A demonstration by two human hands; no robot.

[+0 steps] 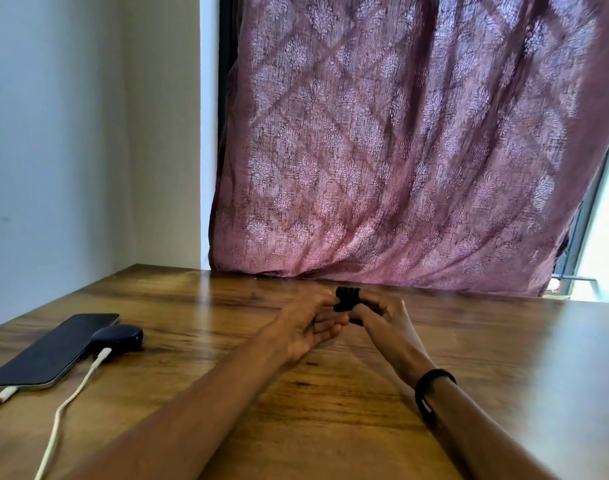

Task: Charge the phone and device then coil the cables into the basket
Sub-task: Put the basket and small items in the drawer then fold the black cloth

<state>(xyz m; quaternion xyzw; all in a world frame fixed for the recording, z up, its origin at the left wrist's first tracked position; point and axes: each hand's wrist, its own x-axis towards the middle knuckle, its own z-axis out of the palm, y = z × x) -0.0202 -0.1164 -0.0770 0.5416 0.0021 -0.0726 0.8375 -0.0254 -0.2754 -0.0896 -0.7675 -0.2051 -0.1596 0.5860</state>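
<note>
**Both hands on black coiled bundle, phone and device plugged in at left**

Phone (pixel 50 351) lies flat at table's left, long axis running from near-left to far-right, red-tipped cable (pixel 0 398) in its near end. Dark oval device (pixel 117 337) touches phone's far right edge, white cable (pixel 71 400) trailing toward near edge. Centre-far: right hand (pixel 387 318) closed around black coiled cable bundle (pixel 346 299); left hand (pixel 313 322) half-open, fingertips touching it. Black band (pixel 431 393) on right wrist. Wooden table (pixel 330 410), white wall (pixel 71 133), mauve patterned curtain (pixel 400 133) behind.

White cable (pixel 64 403) cut off at bottom edge; black bundle (pixel 347 300) partly hidden by fingers (pixel 361 304).
</note>
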